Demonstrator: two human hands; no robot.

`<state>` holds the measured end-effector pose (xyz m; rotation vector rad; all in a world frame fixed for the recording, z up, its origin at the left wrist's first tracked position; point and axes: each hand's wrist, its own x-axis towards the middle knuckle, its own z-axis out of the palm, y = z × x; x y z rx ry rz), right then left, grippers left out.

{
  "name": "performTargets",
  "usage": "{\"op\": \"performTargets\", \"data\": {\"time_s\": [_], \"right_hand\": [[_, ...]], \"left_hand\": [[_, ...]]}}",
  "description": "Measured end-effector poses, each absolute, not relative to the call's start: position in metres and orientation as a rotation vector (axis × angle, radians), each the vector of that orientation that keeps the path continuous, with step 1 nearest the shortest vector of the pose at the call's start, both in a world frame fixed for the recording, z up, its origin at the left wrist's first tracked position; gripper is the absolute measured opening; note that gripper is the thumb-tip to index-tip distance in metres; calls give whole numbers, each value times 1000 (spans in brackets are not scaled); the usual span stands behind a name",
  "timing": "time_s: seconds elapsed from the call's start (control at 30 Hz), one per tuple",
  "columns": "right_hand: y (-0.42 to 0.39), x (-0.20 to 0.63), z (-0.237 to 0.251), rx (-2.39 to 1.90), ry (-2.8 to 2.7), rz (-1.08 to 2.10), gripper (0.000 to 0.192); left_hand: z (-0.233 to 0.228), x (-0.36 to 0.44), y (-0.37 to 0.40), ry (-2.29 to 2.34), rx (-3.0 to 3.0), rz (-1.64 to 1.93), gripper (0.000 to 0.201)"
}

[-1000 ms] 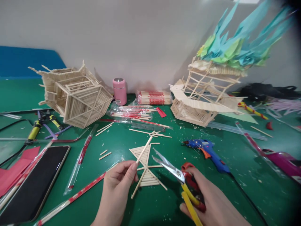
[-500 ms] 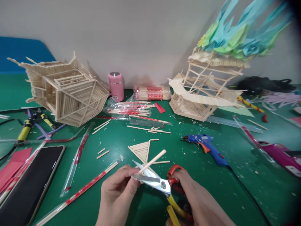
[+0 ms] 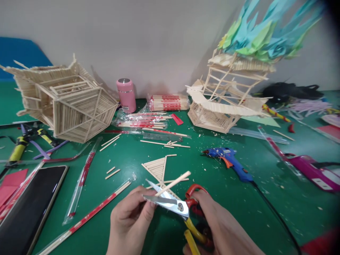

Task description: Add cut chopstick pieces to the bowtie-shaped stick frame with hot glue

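The person's left hand (image 3: pixel 130 221) pinches a thin pale wooden stick (image 3: pixel 173 183) between thumb and fingertips; the stick slants up and away to the right of that hand. The right hand (image 3: pixel 221 230) is closed around the red and yellow handles of a pair of steel-bladed scissors (image 3: pixel 170 203). The blades point left toward the left hand and stand slightly apart, with the stick passing between them close to the left fingertips.

Just beyond both hands, a flat fan-shaped panel of glued wooden sticks (image 3: pixel 158 169) lies on the green table mat (image 3: pixel 132 159). Farther out and to the right of the right hand lies a blue hot-glue gun with an orange trigger (image 3: pixel 230 161). Left of the left hand lie long wrapped chopsticks in a clear and red sleeve (image 3: pixel 87 216), and past that a black phone (image 3: pixel 29 207). Far beyond the left hand, a large hexagonal wooden stick model (image 3: pixel 69 102) rests tilted near a pink cylindrical flask (image 3: pixel 126 95).
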<state>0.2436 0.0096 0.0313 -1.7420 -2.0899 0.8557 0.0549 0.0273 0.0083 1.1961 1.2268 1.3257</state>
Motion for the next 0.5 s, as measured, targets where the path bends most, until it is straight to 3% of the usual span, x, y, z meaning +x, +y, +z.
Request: {"op": "performTargets", "data": {"time_s": [0.33,0.5], "right_hand": [[13,247,21,-1696,-2136,880,51],[11,243,30,-1722,-2110,857,44]], "left_hand": [[11,56,27,1251,1186,1326,10],[14,54,29,1232,1331,1352,21]]}}
